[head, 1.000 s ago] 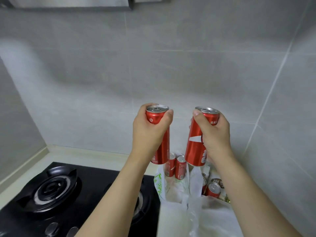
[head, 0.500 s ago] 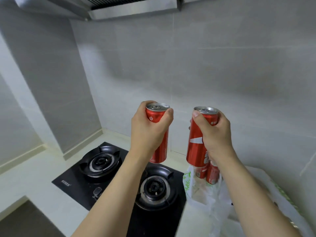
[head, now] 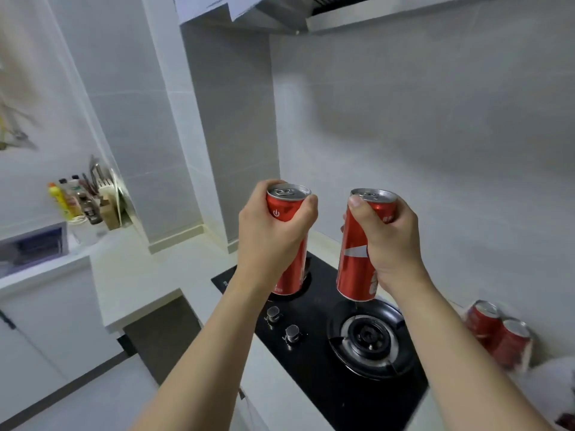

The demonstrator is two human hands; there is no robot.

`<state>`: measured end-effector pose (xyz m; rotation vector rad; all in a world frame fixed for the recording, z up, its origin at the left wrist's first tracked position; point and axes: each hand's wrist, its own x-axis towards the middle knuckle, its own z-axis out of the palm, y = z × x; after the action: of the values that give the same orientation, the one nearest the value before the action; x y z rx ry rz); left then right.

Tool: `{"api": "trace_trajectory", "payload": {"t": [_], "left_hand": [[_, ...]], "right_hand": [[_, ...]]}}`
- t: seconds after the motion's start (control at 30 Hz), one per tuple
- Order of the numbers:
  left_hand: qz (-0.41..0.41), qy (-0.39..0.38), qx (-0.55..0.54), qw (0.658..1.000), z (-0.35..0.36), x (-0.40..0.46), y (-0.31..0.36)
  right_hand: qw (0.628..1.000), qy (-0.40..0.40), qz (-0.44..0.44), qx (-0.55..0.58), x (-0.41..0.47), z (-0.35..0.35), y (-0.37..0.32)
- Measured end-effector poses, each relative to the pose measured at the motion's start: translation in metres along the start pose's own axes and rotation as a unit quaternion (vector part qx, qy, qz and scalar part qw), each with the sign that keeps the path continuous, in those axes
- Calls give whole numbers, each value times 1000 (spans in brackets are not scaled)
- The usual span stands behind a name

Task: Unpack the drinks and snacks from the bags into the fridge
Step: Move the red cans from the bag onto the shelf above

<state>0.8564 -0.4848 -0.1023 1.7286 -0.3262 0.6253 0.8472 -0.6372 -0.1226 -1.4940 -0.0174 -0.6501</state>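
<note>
The bag (head: 547, 377) at lower right, well right of the right fingers, is blurred; 2 red cans (head: 497, 334) stand at its mouth. The left hand (head: 267, 234) grips 1 slim red can (head: 291, 241), fingers curled round its upper body. The right hand (head: 389, 241) grips a 2nd can (head: 357, 256) likewise, thumb near the silver rim. Both cans stay upright above the hob (head: 329, 343). Since 0.5 s ago, the view has swung left; the bag has shifted to the frame edge.

Glossy metal cans (head: 356, 253), black glass hob (head: 320, 362)
</note>
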Motion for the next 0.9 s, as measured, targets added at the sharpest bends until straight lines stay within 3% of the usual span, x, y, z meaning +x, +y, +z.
{"api": "trace_trajectory", "payload": {"t": [0.53,0.9], "left_hand": [[-12,126,105,986,-185,-4,-35],[-27,235,179,955,-275,-22,-44]], "right_hand": [[984,-170,7,56,-49,181,-4],[946,-306,7,107,-85,279,-4]]}}
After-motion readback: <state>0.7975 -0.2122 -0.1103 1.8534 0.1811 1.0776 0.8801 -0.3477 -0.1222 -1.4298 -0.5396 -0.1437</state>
